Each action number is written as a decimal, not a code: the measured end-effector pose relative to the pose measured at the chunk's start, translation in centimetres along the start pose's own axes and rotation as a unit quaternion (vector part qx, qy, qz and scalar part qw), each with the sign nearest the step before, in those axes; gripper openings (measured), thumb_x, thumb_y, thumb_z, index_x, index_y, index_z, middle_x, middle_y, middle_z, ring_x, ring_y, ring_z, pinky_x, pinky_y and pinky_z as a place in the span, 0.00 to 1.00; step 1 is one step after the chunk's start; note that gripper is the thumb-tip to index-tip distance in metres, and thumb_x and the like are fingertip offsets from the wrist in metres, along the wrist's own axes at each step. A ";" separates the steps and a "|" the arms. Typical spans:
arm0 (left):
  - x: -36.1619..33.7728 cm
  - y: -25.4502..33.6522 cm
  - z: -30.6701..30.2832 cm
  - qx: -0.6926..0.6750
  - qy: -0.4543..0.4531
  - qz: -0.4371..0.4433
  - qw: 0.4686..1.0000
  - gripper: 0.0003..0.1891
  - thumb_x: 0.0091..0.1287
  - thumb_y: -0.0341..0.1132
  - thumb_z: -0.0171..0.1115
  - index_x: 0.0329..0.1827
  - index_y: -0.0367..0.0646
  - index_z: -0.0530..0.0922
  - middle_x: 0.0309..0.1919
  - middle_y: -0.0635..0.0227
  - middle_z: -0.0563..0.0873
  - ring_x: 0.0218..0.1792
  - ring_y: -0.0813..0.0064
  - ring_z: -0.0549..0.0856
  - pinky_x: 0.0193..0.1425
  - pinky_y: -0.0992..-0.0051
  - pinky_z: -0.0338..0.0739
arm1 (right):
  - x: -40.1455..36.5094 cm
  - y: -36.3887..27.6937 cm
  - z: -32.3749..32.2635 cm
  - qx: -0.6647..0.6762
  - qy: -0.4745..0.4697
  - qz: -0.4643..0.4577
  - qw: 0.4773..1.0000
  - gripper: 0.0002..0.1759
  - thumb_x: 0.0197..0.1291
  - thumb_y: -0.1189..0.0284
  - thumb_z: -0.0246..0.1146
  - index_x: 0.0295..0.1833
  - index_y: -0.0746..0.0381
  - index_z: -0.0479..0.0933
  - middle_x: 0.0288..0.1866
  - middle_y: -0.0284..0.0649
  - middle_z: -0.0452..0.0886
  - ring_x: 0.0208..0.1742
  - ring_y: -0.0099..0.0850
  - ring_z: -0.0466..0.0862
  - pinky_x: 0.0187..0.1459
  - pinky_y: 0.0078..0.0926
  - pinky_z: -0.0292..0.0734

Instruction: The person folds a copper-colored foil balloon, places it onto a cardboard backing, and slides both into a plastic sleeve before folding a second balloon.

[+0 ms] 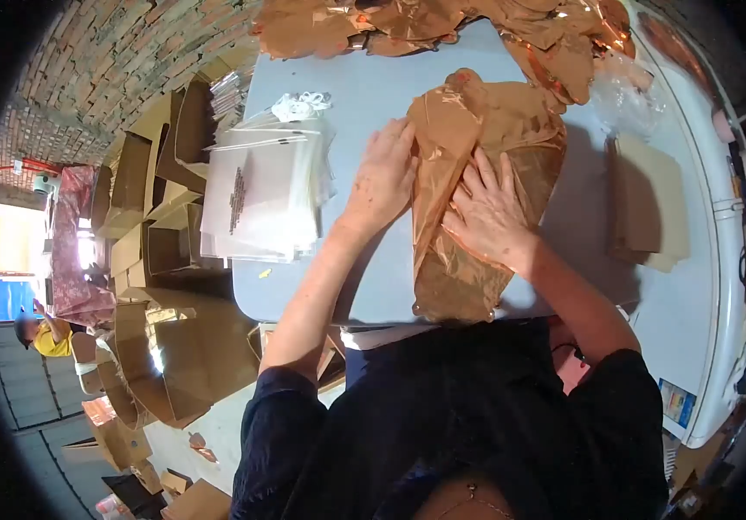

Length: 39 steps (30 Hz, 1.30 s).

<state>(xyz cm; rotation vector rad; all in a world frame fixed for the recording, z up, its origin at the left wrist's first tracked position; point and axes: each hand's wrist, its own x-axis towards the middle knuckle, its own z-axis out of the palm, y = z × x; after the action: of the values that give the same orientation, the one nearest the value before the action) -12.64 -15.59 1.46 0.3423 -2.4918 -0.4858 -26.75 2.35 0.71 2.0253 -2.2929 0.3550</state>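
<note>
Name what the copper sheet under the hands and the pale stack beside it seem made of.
Copper sheet: likely thin metallised plastic film, glossy; it creases sharply and glints. Pale stack: apparently clear plastic bags, smooth and translucent, with shiny edges.

We have bare table [373,87] in the upper centre of the frame, between the stack of clear bags [260,191] at centre left and the copper foil sheet [494,130]. Our left hand [383,178] fills the lower part of that gap. A narrower strip lies open right of the sheet, bounded by flat cardboard pieces [646,204]. Crumpled foil [442,22] blocks the top edge, and open cardboard boxes [152,173] crowd the left.
</note>
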 end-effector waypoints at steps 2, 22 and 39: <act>0.0 0.2 0.2 0.075 0.017 0.015 0.997 0.28 0.76 0.33 0.58 0.77 0.32 0.67 0.74 0.45 0.72 0.76 0.44 0.70 0.80 0.46 0.61 | -0.1 0.0 0.2 0.013 0.019 -0.006 1.000 0.32 0.72 0.49 0.56 0.71 0.59 0.77 0.80 0.50 0.63 0.86 0.57 0.49 0.80 0.75 0.34; 0.2 0.7 1.9 0.192 -0.081 -0.002 0.978 0.30 0.83 0.51 0.45 0.84 0.48 0.64 0.83 0.59 0.65 0.84 0.57 0.60 0.86 0.45 0.46 | -0.2 0.0 0.2 0.002 0.024 -0.006 1.000 0.35 0.72 0.48 0.55 0.76 0.57 0.72 0.79 0.51 0.65 0.85 0.58 0.51 0.78 0.79 0.36; 0.3 0.3 1.9 0.185 -0.049 0.047 0.980 0.35 0.75 0.64 0.55 0.78 0.53 0.74 0.79 0.50 0.70 0.80 0.46 0.64 0.81 0.40 0.51 | -0.3 -0.1 0.1 0.007 -0.019 0.020 1.000 0.40 0.70 0.51 0.55 0.83 0.56 0.61 0.83 0.52 0.58 0.87 0.56 0.44 0.81 0.73 0.30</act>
<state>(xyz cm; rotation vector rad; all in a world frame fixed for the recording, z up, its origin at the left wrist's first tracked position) -14.01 -14.89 0.28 0.3488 -2.6769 0.0030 -26.65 2.58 0.61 2.0122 -2.3623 0.3404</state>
